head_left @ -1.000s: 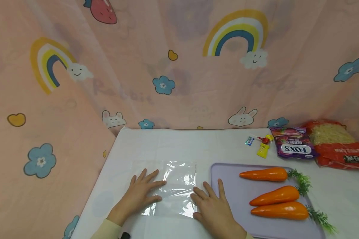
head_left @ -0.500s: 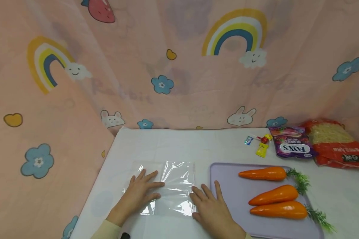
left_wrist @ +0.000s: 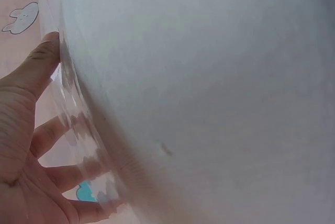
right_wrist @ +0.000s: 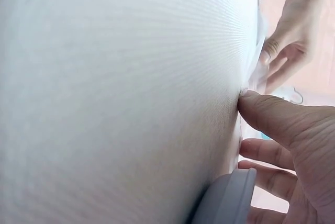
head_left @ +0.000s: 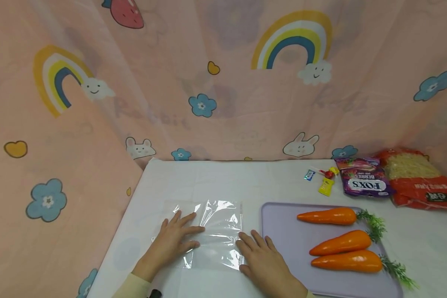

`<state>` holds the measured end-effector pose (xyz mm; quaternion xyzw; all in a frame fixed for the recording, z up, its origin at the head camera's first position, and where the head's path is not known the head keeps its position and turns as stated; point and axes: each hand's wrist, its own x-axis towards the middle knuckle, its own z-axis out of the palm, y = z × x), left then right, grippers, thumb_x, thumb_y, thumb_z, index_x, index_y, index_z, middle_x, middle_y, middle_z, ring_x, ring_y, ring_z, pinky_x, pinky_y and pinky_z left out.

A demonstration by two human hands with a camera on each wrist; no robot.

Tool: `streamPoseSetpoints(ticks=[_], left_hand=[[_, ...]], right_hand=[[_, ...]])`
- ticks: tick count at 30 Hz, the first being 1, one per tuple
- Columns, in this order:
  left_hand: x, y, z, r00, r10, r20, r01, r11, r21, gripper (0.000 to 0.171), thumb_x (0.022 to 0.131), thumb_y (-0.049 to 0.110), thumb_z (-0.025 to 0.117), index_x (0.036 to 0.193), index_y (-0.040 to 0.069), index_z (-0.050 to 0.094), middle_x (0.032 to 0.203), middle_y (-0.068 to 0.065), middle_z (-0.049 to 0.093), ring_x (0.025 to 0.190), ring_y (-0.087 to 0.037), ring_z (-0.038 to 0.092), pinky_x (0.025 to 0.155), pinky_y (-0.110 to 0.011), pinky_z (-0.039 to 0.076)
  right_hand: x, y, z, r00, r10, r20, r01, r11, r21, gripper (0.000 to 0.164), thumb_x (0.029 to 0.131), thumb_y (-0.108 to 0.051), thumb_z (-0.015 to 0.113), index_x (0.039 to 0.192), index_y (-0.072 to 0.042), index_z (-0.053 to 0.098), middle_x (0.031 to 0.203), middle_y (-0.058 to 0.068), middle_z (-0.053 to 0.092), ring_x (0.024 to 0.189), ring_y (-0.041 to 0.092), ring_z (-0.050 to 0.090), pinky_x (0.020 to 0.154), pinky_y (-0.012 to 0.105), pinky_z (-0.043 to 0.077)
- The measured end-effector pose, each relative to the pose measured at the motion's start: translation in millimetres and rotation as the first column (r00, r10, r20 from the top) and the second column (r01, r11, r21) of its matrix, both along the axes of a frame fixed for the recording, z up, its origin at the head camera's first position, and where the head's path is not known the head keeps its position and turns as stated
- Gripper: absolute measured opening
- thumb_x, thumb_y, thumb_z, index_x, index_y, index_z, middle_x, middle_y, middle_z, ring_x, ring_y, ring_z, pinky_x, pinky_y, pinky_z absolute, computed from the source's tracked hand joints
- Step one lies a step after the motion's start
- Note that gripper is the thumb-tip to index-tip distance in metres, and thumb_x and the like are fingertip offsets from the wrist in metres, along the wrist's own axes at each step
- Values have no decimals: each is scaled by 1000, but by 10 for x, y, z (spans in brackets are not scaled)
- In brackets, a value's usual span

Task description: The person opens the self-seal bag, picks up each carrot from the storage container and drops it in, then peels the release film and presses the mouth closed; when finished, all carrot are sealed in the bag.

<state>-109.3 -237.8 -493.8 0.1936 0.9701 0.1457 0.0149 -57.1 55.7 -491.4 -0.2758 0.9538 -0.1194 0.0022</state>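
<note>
A flat, clear plastic bag [head_left: 219,250] lies on the white table, creased and shiny. My left hand [head_left: 171,240] rests on its left part with the fingers spread. In the left wrist view, the fingers of the left hand [left_wrist: 23,145] press against the film. My right hand [head_left: 266,263] has its fingertips and thumb at the bag's right edge, while its outer fingers reach over the rim of a lilac tray [head_left: 277,219]. The right wrist view shows the thumb of the right hand [right_wrist: 293,140] against the white surface, close to the tray's rim [right_wrist: 241,192].
Three orange carrots with green tops, the farthest carrot [head_left: 329,216] apart from two side by side, lie on the tray. Behind stand a purple candy bag [head_left: 365,178] and a red packet [head_left: 417,182]. Several small candies [head_left: 325,186] lie beside them. A patterned cloth [head_left: 231,136] hangs behind the table.
The outermost finger of my right hand, stretched out over the tray earlier, has drawn in. Shine and creases on the bag have shifted slightly; my left hand stays nearly in place.
</note>
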Motion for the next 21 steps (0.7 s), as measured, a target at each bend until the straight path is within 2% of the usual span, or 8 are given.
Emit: streamPoseSetpoints(ticks=[2,5,8,11,16,21], left_hand=[[1,3,-6,1000,-3,-30,3,1000,-13,37,76,50,72,113,47,65,141,5,46,136,-40,27,99,-72,20],[-2,23,5,992,-40,-117,38,999,-24,29,76,45,74,105,43,70,133,4,54,132,-39,35,98,-72,23],[-11,53,35,970,-105,-220,102,994,-25,23,75,36,77,98,36,74,125,0,61,125,-38,44,96,-70,28],[-14,72,60,950,-144,-278,144,989,-20,21,75,31,78,95,31,75,120,-2,63,119,-35,51,96,-64,35],[1,55,56,956,-127,-265,133,991,7,23,77,28,77,99,27,74,120,-1,63,116,-31,54,98,-54,38],[33,102,73,948,-166,-272,150,986,-78,33,79,31,76,110,25,69,124,0,61,118,-27,52,99,-53,38]], right_hand=[[0,0,-1,1000,0,3,0,1000,1,55,81,-41,70,128,-17,53,140,2,45,128,34,40,97,61,37],[-3,2,-4,1000,-1,7,1,1000,5,56,81,-42,69,129,-17,53,140,2,45,128,34,40,97,60,36],[-8,7,-5,1000,-3,9,2,1000,6,56,80,-42,70,129,-17,54,140,2,45,128,35,40,97,61,36],[-11,10,-3,1000,-2,11,2,1000,2,56,80,-41,70,128,-17,55,140,2,46,128,34,40,97,61,36],[-20,8,-13,1000,2,3,-2,1000,0,58,79,-42,71,128,-17,55,139,1,47,128,34,41,96,60,37],[-21,15,-25,1000,4,-4,-4,1000,3,58,79,-43,71,129,-17,55,140,1,46,128,34,41,96,60,37]])
